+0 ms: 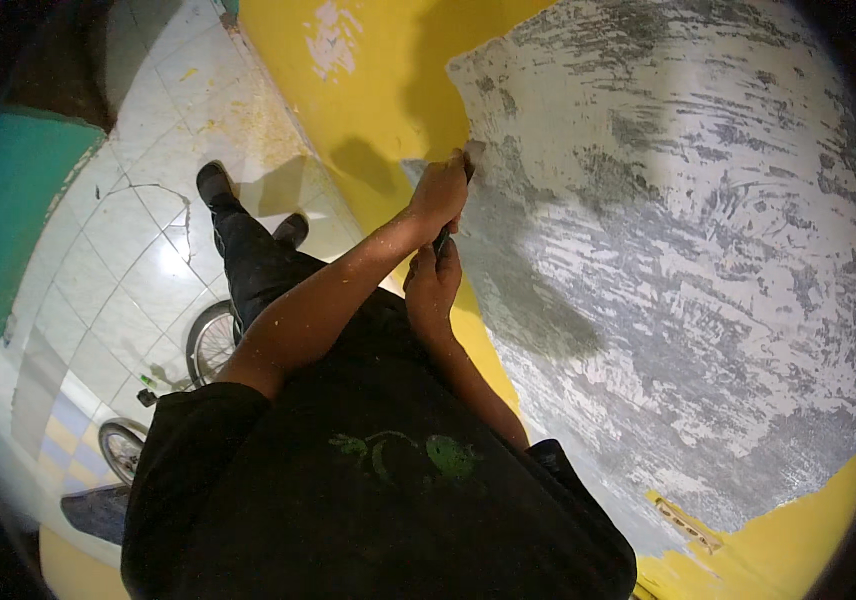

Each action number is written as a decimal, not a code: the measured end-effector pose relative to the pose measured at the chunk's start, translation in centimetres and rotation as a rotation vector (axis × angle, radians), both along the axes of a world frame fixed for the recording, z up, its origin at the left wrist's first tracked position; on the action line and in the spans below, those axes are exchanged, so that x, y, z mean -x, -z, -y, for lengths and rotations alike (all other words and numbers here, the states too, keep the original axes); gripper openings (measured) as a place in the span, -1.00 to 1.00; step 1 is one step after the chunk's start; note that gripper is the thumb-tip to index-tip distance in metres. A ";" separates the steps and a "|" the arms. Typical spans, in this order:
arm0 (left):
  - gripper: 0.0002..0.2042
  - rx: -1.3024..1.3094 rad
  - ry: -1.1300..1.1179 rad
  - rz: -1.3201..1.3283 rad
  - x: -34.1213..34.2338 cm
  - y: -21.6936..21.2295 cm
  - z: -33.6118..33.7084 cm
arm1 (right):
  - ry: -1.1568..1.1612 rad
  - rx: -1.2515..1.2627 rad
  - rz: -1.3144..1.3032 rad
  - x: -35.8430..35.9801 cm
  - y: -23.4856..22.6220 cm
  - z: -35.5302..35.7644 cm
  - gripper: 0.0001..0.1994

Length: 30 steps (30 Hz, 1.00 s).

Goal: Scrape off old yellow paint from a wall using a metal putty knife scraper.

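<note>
Both of my hands are closed on the dark handle of a scraper (442, 240). My left hand (438, 197) grips it higher up, close to the blade. My right hand (433, 285) wraps the lower end of the handle. The small blade meets the wall, or sits just off it, where yellow paint (388, 130) borders a large stripped patch (648, 260) of grey and white. Fingers cover much of the tool. Pale flecks dot my left forearm.
Yellow paint flakes (223, 140) lie on the white tiled floor (98, 290) along the wall's foot. Bicycle wheels (210, 345) stand at the left, near my legs. Farther left is a green surface (23, 200). A beige strip with holes (686, 525) sits on the wall, lower right.
</note>
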<state>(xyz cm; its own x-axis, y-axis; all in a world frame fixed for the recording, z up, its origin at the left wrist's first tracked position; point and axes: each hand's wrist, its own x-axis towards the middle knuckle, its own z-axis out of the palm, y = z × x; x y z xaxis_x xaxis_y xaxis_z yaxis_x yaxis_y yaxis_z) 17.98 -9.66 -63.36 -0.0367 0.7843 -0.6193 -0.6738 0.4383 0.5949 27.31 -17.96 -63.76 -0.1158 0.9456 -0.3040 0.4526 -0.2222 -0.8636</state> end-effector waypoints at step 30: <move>-0.49 0.013 0.006 0.041 0.9 1.0 -0.2 | 0.036 0.012 -0.011 0.9 0.5 0.0 -0.94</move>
